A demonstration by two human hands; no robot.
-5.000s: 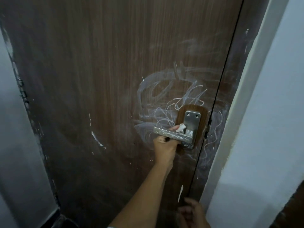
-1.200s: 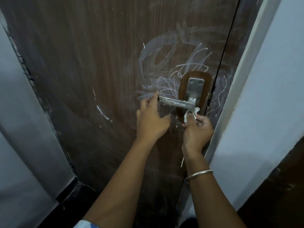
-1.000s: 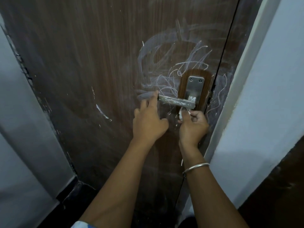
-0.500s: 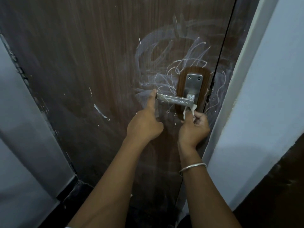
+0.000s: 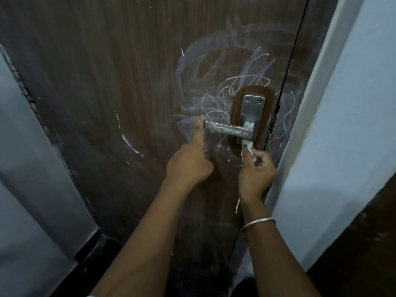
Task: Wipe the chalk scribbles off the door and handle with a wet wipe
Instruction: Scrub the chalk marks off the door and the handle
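A dark brown wooden door (image 5: 120,86) carries white chalk scribbles (image 5: 216,82) above and left of a metal lever handle (image 5: 227,130), which also has chalk streaks. My left hand (image 5: 189,161) reaches up with the index finger touching the lever's free end; its other fingers are curled. My right hand (image 5: 256,170) is shut on a crumpled white wet wipe (image 5: 246,146), pressed against the bottom of the steel handle plate (image 5: 252,110).
A white door frame and wall (image 5: 342,125) stand close on the right, with more chalk squiggles (image 5: 282,127) on the frame strip beside the door edge. A grey wall (image 5: 27,168) lies to the left. A dark floor strip (image 5: 92,258) shows below.
The wipe has shifted from under the lever's pivot to the bottom of the handle plate. My left hand stays at the lever's end, now with one finger on it.
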